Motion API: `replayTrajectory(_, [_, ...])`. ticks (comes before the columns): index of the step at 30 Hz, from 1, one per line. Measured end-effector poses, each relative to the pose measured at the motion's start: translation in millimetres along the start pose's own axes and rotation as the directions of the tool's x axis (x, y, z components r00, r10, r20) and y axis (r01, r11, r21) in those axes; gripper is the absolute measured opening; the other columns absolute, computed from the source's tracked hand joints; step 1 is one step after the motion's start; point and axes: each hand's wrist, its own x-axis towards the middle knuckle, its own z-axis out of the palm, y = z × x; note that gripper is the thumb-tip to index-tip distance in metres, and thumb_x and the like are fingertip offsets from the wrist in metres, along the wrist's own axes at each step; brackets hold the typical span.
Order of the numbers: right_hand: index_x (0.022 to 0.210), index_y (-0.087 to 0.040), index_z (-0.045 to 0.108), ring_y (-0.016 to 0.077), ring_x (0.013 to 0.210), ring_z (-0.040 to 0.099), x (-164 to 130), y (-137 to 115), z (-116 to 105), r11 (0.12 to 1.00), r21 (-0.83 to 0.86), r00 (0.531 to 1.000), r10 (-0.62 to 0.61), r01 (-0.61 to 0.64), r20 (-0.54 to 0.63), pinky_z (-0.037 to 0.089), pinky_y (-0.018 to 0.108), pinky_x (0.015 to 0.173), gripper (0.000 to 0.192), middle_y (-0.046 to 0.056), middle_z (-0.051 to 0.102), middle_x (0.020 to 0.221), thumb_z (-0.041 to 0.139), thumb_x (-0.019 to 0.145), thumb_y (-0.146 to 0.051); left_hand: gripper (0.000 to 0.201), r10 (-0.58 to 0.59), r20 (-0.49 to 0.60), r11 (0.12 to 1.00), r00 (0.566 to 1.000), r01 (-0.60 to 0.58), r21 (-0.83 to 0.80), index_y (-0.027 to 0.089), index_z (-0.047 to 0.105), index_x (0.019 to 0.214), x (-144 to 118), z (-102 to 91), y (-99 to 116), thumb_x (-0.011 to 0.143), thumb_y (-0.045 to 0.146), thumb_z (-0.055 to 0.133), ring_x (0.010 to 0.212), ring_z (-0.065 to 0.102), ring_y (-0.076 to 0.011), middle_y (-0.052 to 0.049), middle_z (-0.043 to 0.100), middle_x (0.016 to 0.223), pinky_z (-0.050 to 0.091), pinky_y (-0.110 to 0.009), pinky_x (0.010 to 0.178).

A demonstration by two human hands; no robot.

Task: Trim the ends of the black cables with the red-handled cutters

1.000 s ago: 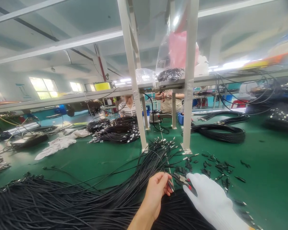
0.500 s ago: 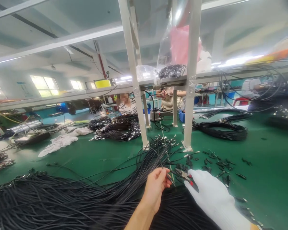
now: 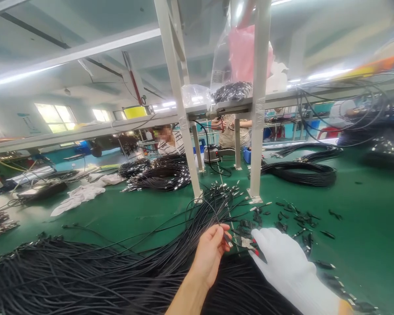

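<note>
One cable end [image 3: 229,240] sits pinched in the bare left hand [image 3: 213,241], above heaped cables [image 3: 85,275]. Just beside it, the gloved right hand [image 3: 280,253] curls its fingers round pliers [image 3: 246,242]. Trimming seems underway; next probably calls for lining up the pliers' bite.

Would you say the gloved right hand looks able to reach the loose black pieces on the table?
Probably yes: the black pieces lie just beyond the right hand with nothing visible between, though the pliers it holds may hinder grasping.

At lower centre, you have one bare hand [image 3: 211,250], one gloved hand [image 3: 284,258], one pair of pliers [image 3: 246,243]; mid-frame, two striped shirts [image 3: 233,136].
</note>
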Motion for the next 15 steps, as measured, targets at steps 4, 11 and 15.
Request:
replayTrajectory(4, [0.098, -0.017, 0.070, 0.0260, 0.071, 0.063, -0.3, -0.5, -0.9, 1.000, -0.002, 1.000, 0.008, -0.008, 0.002, 0.043, 0.036, 0.059, 0.025, 0.011, 0.071, 0.089, 0.065, 0.074, -0.024, 0.054, 0.044, -0.002, 0.999, 0.999, -0.044, 0.014, 0.013, 0.076, 0.086, -0.7, 2.0, -0.4, 0.058, 0.055, 0.093, 0.060, 0.056, -0.0101, -0.002, 0.069, 0.072, 0.041, -0.025, 0.060])
replayTrajectory(11, [0.098, -0.017, 0.070, 0.0243, 0.069, 0.063, -1.5, -1.1, -2.4, 0.999, 0.014, 0.999, 0.033, -0.033, 0.016, 0.043, 0.035, 0.058, 0.023, 0.009, 0.070, 0.086, 0.069, 0.076, -0.024, 0.052, 0.120, 0.014, 0.990, 0.993, -0.120, 0.078, 0.014, 0.075, 0.085, -5.3, 7.9, 0.1, 0.062, 0.059, 0.090, 0.066, 0.058, -0.0125, -0.004, 0.072, 0.077, 0.045, -0.027, 0.066])
replayTrajectory(15, [0.099, -0.018, 0.069, 0.0241, 0.072, 0.064, -1.9, -2.0, -5.8, 0.998, 0.013, 0.998, 0.057, -0.057, 0.012, 0.043, 0.034, 0.059, 0.021, 0.009, 0.071, 0.090, 0.068, 0.079, -0.023, 0.053, 0.146, 0.029, 0.981, 0.989, -0.149, 0.124, 0.014, 0.075, 0.084, -5.6, 8.4, -1.1, 0.063, 0.062, 0.087, 0.069, 0.058, -0.0134, -0.005, 0.073, 0.081, 0.046, -0.027, 0.068])
